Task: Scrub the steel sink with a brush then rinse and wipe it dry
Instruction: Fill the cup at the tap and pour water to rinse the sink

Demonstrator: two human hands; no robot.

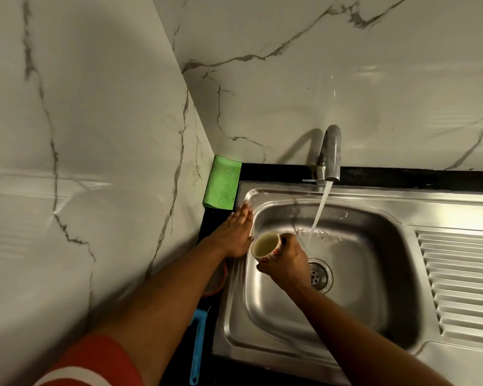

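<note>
White marble-look walls are meeting in a corner across the upper half of the frame, and a black desk (pixel 402 176) is running along their foot with a steel sink (pixel 332 324) set into it.

At the centre of the frame, the right hand (pixel 286 263) is gripping a cup (pixel 268 246), its fingers (pixel 290 240) curled round the far side and the thumb underneath. The cup is tilted, its mouth facing up and left, with a red flower pattern showing on its side. It is hanging over the left part of the basin. Just left of it, the left hand (pixel 236 232) is lying flat on the sink's left rim, its fingers (pixel 246 211) straight and together, pointing toward the upper corner of the rim and grasping nothing.

Right of the cup, water (pixel 321 207) is pouring from the tap (pixel 329 154) at the back edge and splashing on the basin floor, just above the drain (pixel 322 274). The right forearm is crossing over part of the drain.

Further out, a green cloth (pixel 223 186) is lying folded in the desk's corner, upper left of the sink and near the left fingertips. Under the left forearm, a round red-rimmed thing (pixel 215 285) is partly hidden; what it is cannot be told. Below it, at the lower left of the sink, a blue brush (pixel 198 349) is lying on the desk, handle toward the bottom edge. The ribbed drainboard (pixel 463 282) is filling the right side. A red and white sleeve (pixel 89 363) is showing at the bottom left.
</note>
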